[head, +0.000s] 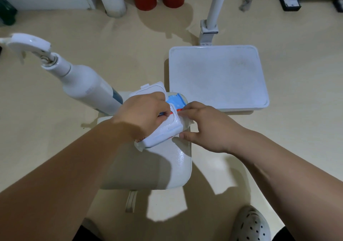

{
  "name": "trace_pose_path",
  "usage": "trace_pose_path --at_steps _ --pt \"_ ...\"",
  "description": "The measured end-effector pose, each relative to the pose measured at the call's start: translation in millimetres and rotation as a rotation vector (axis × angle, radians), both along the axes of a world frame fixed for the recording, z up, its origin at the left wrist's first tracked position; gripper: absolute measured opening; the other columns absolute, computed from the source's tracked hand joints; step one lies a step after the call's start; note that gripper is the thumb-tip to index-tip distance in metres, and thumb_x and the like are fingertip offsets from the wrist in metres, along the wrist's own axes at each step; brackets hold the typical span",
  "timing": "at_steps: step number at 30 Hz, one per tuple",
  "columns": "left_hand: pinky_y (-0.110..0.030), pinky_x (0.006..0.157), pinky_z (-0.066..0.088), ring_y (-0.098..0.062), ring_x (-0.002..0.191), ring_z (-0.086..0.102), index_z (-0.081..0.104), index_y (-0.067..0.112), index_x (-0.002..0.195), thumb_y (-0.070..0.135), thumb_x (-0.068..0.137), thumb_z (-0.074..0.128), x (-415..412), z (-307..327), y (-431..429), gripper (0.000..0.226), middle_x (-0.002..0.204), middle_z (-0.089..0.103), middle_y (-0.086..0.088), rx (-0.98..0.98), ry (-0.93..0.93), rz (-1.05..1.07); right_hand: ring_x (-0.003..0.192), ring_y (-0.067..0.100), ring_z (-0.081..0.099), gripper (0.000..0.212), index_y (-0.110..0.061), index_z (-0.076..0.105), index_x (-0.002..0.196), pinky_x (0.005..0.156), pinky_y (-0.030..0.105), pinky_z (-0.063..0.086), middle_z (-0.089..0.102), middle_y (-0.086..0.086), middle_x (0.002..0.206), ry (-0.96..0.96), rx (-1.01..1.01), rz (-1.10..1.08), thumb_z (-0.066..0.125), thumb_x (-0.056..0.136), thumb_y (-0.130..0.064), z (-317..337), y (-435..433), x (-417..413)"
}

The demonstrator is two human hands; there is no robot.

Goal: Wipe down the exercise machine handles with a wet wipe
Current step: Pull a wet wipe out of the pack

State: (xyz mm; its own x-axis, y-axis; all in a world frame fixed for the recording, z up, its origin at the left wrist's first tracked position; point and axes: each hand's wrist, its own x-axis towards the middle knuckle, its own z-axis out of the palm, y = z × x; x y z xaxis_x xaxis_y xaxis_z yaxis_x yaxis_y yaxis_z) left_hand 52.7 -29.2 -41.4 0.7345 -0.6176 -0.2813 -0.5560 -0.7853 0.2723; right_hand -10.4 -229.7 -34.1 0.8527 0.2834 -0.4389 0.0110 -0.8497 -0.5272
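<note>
Head view, looking down: a person's two bare arms reach to a wet-wipe pack [163, 127] lying on a white padded seat [178, 166] of the exercise machine, w/ its flip lid [150, 90] standing open. Left hand [143, 110] has fingers curled into the pack's opening, prob. pinching a wipe, tho the tips are hidden; right hand [206, 127] steadies the pack, fingers close together along its far edge & thumb pressed on the near side. Risk, as I judge it: if the right hand's hold slips, the whole pack lifts w/ the wipe, or several wipes drag out at once.
</note>
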Motion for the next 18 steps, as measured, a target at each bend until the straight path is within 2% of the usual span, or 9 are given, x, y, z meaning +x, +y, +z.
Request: trace_pose_path --at_steps 3,7,12,15,18 --pt "-0.037 0.068 0.041 -0.022 0.089 0.056 0.064 0.024 0.092 0.030 0.100 0.045 -0.8 0.0 -4.2 0.022 0.095 0.049 0.007 0.046 -0.009 -0.022 0.128 0.024 0.051 0.063 -0.038 0.046 0.147 0.106 0.040 0.044 0.044 -0.012 0.149 0.007 -0.001 0.003 0.069 0.090 -0.046 -0.5 -1.9 -2.7" --pt "-0.043 0.073 0.046 -0.025 0.085 0.057 0.060 0.020 0.096 0.028 0.106 0.038 -4.6 2.3 -2.9 0.026 0.097 0.048 0.003 0.064 0.004 -0.020 0.131 0.024 0.044 0.074 -0.044 0.030 0.154 0.107 0.041 0.044 0.031 -0.021 0.157 0.051 -0.110 0.050 0.066 0.091 -0.052 3.5 -0.6 -4.5" --pt "-0.046 0.073 0.046 -0.024 0.082 0.055 0.057 0.019 0.093 0.022 0.103 0.046 -10.1 14.2 17.2 0.015 0.096 0.050 0.002 0.043 0.031 -0.038 0.136 0.024 0.040 0.084 -0.048 0.015 0.156 0.109 0.044 0.043 0.020 -0.026 0.162 0.109 -0.230 0.096 0.062 0.088 -0.064 8.9 6.0 -5.5" --pt "-0.044 0.073 0.045 -0.023 0.083 0.053 0.053 0.022 0.087 0.022 0.102 0.046 -11.7 20.2 40.1 0.017 0.095 0.051 0.003 0.021 0.051 -0.020 0.139 0.024 0.040 0.084 -0.049 0.015 0.156 0.110 0.043 0.042 0.019 -0.026 0.163 0.132 -0.266 0.107 0.061 0.087 -0.066 14.2 7.7 -4.4" --pt "-0.047 0.069 0.046 -0.024 0.076 0.052 0.049 0.024 0.079 0.019 0.100 0.048 -16.5 18.9 58.5 0.022 0.089 0.048 0.004 0.029 0.045 -0.010 0.135 0.023 0.045 0.072 -0.047 0.031 0.153 0.107 0.040 0.044 0.032 -0.021 0.159 0.134 -0.252 0.073 0.060 0.089 -0.064 19.0 12.2 -0.7"
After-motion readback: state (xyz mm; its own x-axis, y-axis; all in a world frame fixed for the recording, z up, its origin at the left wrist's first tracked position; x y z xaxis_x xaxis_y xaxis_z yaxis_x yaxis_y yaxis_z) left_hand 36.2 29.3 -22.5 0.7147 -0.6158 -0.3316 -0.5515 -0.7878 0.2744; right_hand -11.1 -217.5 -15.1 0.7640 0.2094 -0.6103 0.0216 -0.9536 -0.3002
